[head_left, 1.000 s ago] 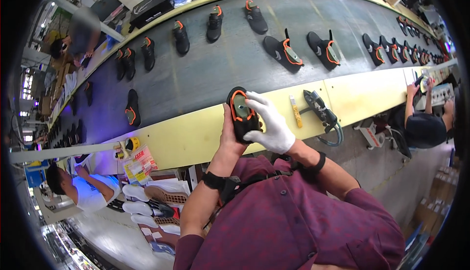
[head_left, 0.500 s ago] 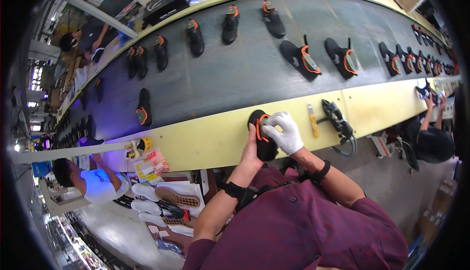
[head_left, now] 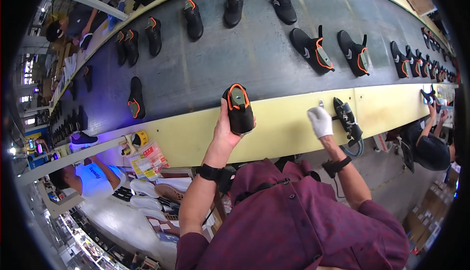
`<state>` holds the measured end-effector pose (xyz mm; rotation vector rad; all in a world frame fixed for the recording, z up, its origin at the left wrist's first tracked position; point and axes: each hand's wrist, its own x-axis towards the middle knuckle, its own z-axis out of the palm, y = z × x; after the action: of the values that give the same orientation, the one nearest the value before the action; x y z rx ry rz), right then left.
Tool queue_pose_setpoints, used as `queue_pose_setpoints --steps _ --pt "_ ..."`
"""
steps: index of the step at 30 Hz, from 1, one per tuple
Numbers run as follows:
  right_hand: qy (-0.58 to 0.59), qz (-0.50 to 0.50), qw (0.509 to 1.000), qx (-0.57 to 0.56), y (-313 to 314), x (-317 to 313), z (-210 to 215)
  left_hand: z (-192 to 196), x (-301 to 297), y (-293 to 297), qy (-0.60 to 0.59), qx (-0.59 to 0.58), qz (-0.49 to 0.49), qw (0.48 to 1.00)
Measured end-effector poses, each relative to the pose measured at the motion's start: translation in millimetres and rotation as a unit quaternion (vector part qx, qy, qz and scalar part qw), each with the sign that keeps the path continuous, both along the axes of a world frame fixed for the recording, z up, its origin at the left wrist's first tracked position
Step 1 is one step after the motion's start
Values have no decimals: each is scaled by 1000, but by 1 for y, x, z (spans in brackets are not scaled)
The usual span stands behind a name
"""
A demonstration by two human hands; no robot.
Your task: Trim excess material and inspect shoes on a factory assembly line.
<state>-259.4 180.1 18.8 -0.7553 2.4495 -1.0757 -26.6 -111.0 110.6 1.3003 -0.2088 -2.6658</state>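
Observation:
My left hand (head_left: 226, 129) is bare and wrapped round a black shoe (head_left: 241, 120) with orange collar trim. The shoe stands heel toward me at the belt's near edge, and a green insert (head_left: 238, 95) shows in its opening. Over on the yellow ledge, my right hand (head_left: 320, 122) wears a white glove. Its fingers are curled round a yellow-handled cutter knife; only the pale tip (head_left: 321, 103) sticks out, and the handle is hidden. Whether the knife is lifted I cannot tell. Just right of that hand lies a black tool with a hose (head_left: 347, 120).
A dark conveyor belt (head_left: 196, 74) carries several similar shoes. The yellow ledge (head_left: 191, 145) runs along its near side. A tape roll (head_left: 142, 137) and plastic packets (head_left: 149, 157) lie at left. Co-workers sit at left (head_left: 93, 177) and right (head_left: 431, 147).
My right hand has left the shoe and moved right onto the yellow-handled knife. My left hand has carried the shoe left and away from me, and the shoe now stands straighter. The view has shifted slightly.

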Motion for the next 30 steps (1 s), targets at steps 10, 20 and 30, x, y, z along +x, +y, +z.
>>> queue_pose_setpoints --steps 10,20,30 --pt "134 -105 962 215 91 -94 2 24 -28 70 -22 104 -60 992" --pt "32 63 997 -24 97 -47 150 11 -63 132 -86 -22 -177 980" --pt "-109 242 963 55 31 -10 200 -26 -53 152 -4 -83 -182 980"
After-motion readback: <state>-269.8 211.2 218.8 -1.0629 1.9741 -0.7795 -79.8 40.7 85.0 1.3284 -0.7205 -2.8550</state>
